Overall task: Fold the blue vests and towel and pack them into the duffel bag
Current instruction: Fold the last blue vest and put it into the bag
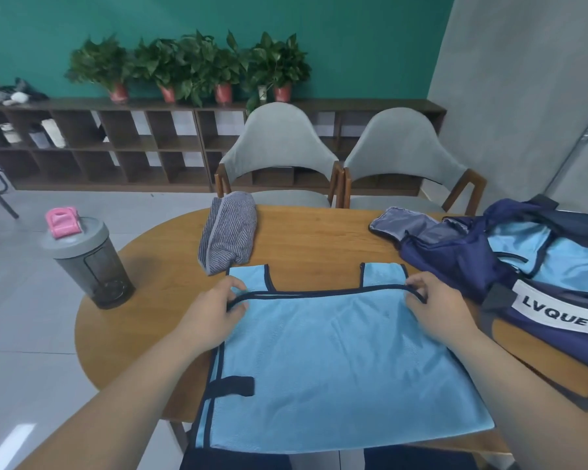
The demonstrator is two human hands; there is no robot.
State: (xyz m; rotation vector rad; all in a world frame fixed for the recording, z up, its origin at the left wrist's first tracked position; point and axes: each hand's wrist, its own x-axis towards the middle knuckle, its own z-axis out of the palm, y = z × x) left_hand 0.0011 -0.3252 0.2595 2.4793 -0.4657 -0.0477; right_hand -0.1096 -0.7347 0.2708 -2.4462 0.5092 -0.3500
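Spread flat below both hands, the blue vest (336,368) covers the near part of the tabletop (313,239). Its near hem hangs past the edge, and a dark strap tab lies at its side below the left wrist. The left hand (214,310) pinches the vest's dark trim between thumb and curled fingers at the upper left corner of the top layer. The right hand (435,300) pinches the same trim at the opposite corner, fingers bent over it. Between the two hands the trim runs nearly straight, and the vest's two shoulder straps lie flat just beyond the fingertips. Beyond the left hand a striped grey towel (230,235) lies rolled, just beside the vest's left strap. Further left of that hand stands a dark shaker bottle (85,262) with a pink cap. Right of the right hand sits the navy duffel bag (523,266), unzipped, its pale-blue lining showing. Grey chairs (279,150) stand beyond the tabletop.
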